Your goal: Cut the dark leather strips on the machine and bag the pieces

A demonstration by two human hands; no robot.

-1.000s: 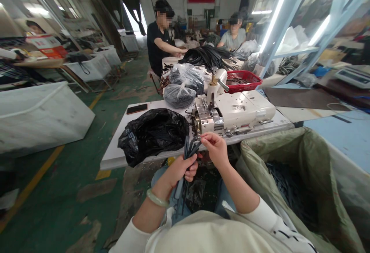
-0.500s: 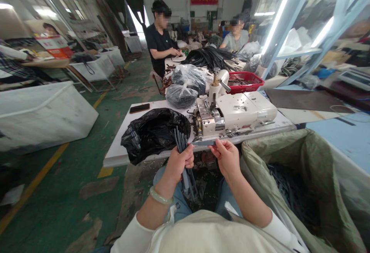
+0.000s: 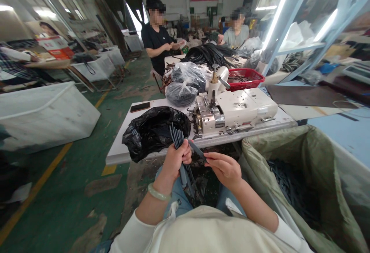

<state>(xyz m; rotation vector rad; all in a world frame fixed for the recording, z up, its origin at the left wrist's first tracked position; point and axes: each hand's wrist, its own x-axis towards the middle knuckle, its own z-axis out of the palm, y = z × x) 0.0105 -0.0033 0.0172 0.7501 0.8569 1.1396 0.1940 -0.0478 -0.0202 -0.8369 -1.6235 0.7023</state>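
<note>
My left hand [image 3: 177, 160] is closed around a bundle of thin grey strips [image 3: 176, 135], whose ends fan out above the fist and hang down below it. Between my two hands slants a single flat grey strip [image 3: 197, 149]; its upper end is at my left fingers. My right hand [image 3: 224, 168] pinches the lower end of that strip between thumb and fingertips. Just beyond the hands, a white machine [image 3: 237, 110] with a metal head stands on the white table [image 3: 118, 145]. An open black plastic bag [image 3: 138, 129] lies to its left.
Right of my lap stands a large green sack [image 3: 254, 152] with dark strips [image 3: 291, 191] inside. A phone [image 3: 140, 107], clear bags of dark material [image 3: 183, 91] and a red basket [image 3: 245, 77] lie farther back. Two co-workers [image 3: 157, 39] sit or stand beyond the table.
My right hand has moved down, so the single strip now slants downward to the right instead of lying level. The left hand, still gripping the bundle, has shifted slightly left.
</note>
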